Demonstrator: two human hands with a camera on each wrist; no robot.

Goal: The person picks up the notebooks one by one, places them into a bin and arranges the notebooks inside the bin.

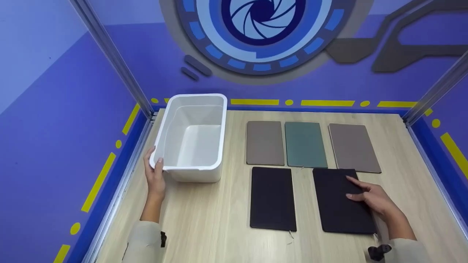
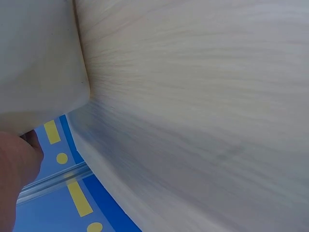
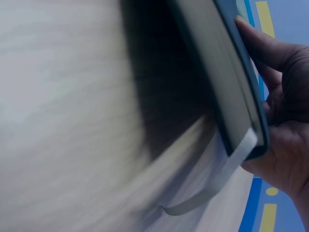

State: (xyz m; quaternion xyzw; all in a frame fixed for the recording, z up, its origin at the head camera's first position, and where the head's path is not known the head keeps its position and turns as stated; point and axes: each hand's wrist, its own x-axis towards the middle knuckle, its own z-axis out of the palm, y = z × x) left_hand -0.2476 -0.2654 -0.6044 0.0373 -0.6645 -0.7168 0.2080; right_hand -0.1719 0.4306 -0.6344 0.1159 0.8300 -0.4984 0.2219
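Note:
At the left, my left hand (image 1: 155,179) grips the near left corner of a white plastic bin (image 1: 214,175), thumb over the rim and fingers along the outer side. The bin's inside shows bare. My right hand (image 1: 378,199) holds a black notebook (image 1: 334,201) by its right side, thumb and a finger lying on the cover; the other fingers are hidden. In the right wrist view, its page edge (image 3: 212,63) faces the camera, a pale ribbon (image 3: 212,191) hangs from the corner, and dark shadow lies under it.
Another black notebook (image 1: 272,199) lies left of the held one. Behind stand a row of flat notebooks: a taupe one (image 1: 265,142), a green one (image 1: 306,144) and a second taupe one (image 1: 354,148). Blue walls with metal posts (image 1: 117,58) enclose the wooden table (image 1: 204,219).

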